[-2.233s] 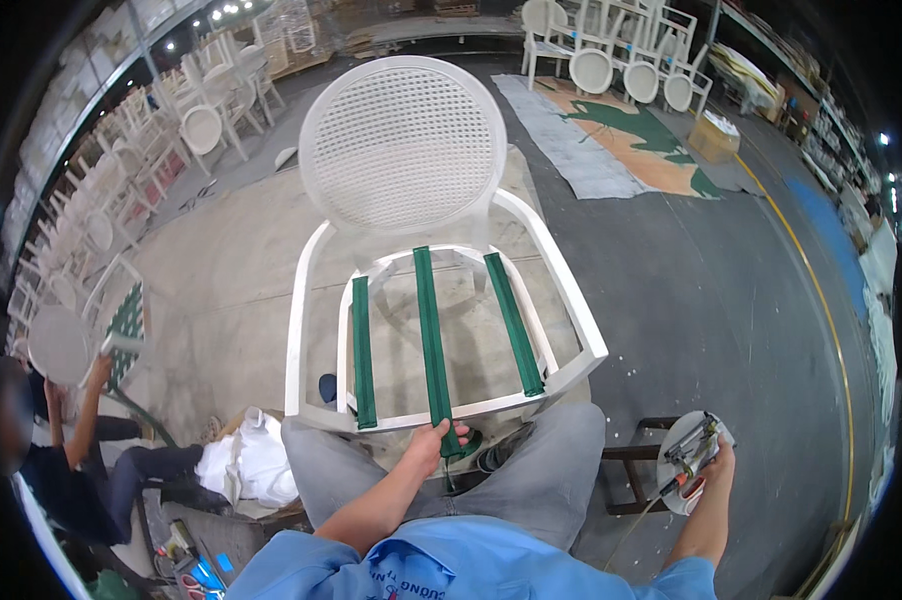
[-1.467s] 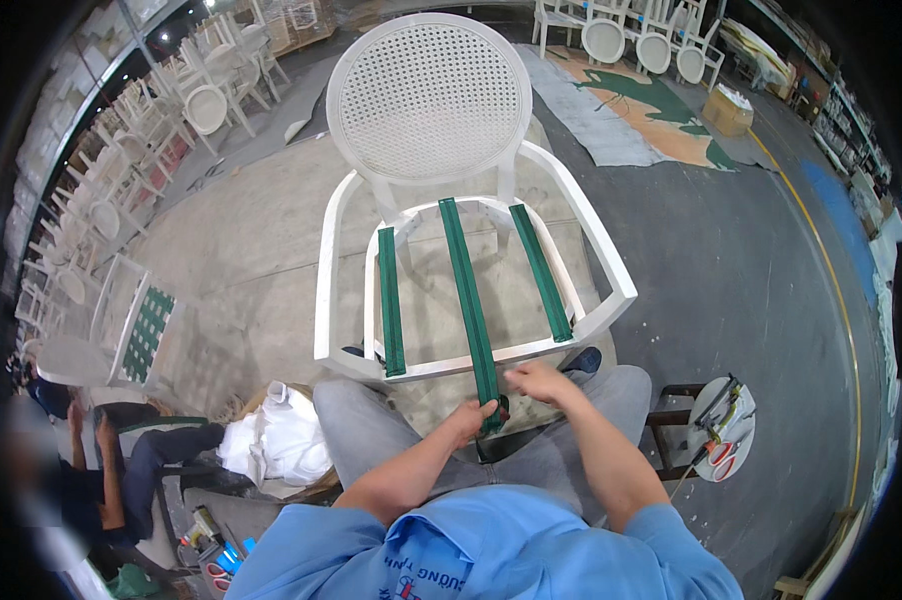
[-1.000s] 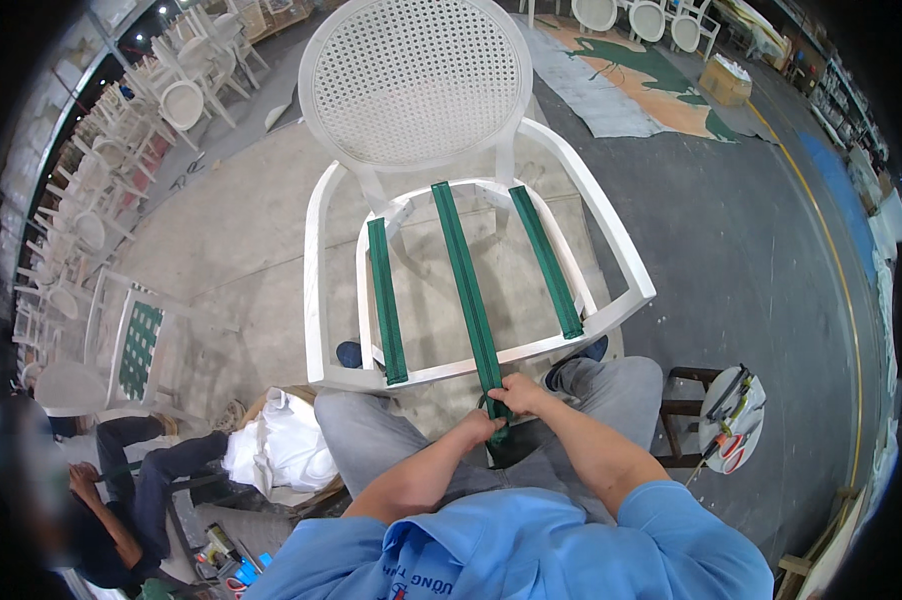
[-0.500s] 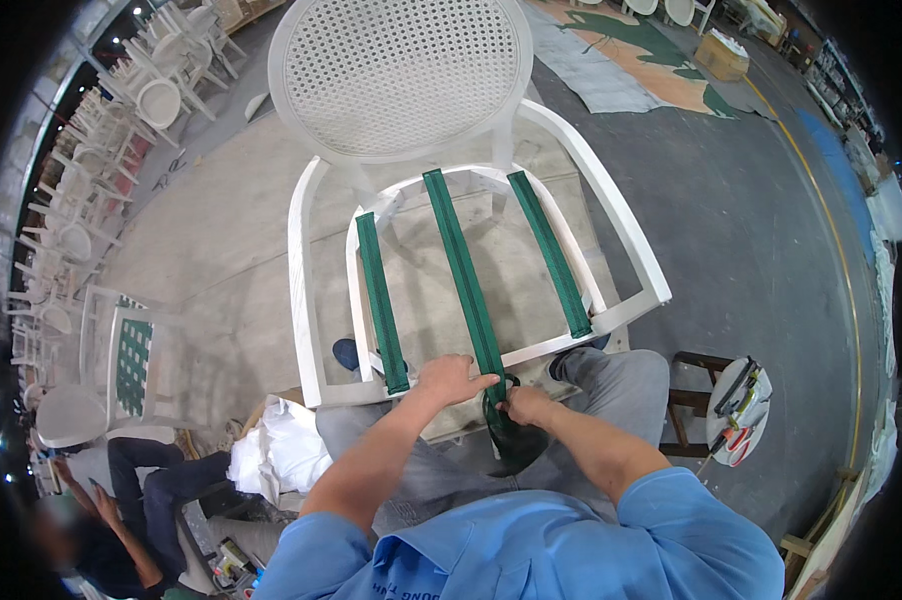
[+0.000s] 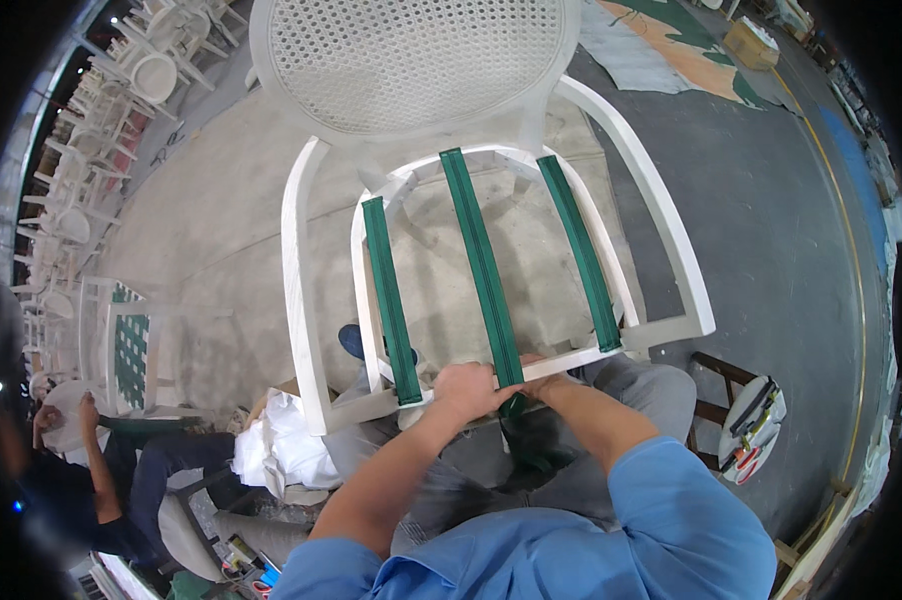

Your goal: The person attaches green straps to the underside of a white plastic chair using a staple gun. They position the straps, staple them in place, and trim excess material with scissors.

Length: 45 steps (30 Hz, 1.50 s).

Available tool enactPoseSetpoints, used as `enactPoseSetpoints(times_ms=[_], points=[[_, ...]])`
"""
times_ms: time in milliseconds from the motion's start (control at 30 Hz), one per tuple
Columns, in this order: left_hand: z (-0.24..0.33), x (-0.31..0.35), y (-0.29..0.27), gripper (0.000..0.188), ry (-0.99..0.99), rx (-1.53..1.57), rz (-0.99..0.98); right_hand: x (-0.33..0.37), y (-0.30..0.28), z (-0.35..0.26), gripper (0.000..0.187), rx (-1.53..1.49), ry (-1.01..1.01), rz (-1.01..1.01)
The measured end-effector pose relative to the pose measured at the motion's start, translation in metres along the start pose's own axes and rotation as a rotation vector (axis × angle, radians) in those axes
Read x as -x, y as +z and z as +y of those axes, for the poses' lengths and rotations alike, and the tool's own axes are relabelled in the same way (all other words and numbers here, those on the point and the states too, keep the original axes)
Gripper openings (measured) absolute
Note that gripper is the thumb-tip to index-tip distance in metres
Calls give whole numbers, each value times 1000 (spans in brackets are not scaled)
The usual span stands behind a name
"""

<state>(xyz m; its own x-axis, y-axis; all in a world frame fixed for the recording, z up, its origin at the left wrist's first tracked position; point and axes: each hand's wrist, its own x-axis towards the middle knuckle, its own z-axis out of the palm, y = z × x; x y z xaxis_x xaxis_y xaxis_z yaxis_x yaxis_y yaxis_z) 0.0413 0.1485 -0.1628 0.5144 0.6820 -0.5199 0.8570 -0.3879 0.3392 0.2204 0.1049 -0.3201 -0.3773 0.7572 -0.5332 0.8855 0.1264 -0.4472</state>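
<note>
A white chair frame (image 5: 677,230) with a round woven back (image 5: 411,65) stands in front of me, its seat opening crossed front to back by three green webbing straps. The middle webbing strap (image 5: 479,270) runs down to the front rail, where both hands meet. My left hand (image 5: 465,390) is closed on it at the rail, thumb against its edge. Just right of the strap, my right hand (image 5: 543,378) grips at the rail, its fingers partly hidden. Below the hands the strap's loose dark green length (image 5: 536,445) hangs between my knees. The left strap (image 5: 393,305) and right strap (image 5: 583,250) lie along the seat's sides.
A round-topped stool (image 5: 756,430) at right carries tools and red-handled scissors. White crumpled cloth (image 5: 283,445) lies by my left knee. Farther left, another person (image 5: 91,470) sits near a chair with a green woven seat (image 5: 131,350). Several white chairs stand along the far left.
Both hands have moved up against the front rail with the middle strap, and the right hand is closer to the left. The chair appears larger and shifted slightly right.
</note>
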Motion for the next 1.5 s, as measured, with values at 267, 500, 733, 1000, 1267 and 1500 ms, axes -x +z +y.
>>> enactPoseSetpoints(times_ms=[267, 500, 733, 1000, 1267, 1500], points=[[-6, 8, 9, 72, -22, -39, 90, 20, 6, -12, 27, -141, -23, 330], [-2, 6, 7, 71, -13, -50, 105, 66, -2, -31, 43, -1115, 745, 365], [-2, 6, 13, 69, -1, -24, 108, 52, -2, -58, 70, -2473, 567, -250], [8, 2, 2, 73, -12, -19, 48, -7, 6, -36, 37, -2821, 791, -101], [2, -1, 0, 70, -27, 19, 22, -50, 15, -11, 37, -2622, 900, 82], [-9, -4, 4, 60, 55, 54, 23, -64, 52, -5, 37, -2299, 1052, 128]])
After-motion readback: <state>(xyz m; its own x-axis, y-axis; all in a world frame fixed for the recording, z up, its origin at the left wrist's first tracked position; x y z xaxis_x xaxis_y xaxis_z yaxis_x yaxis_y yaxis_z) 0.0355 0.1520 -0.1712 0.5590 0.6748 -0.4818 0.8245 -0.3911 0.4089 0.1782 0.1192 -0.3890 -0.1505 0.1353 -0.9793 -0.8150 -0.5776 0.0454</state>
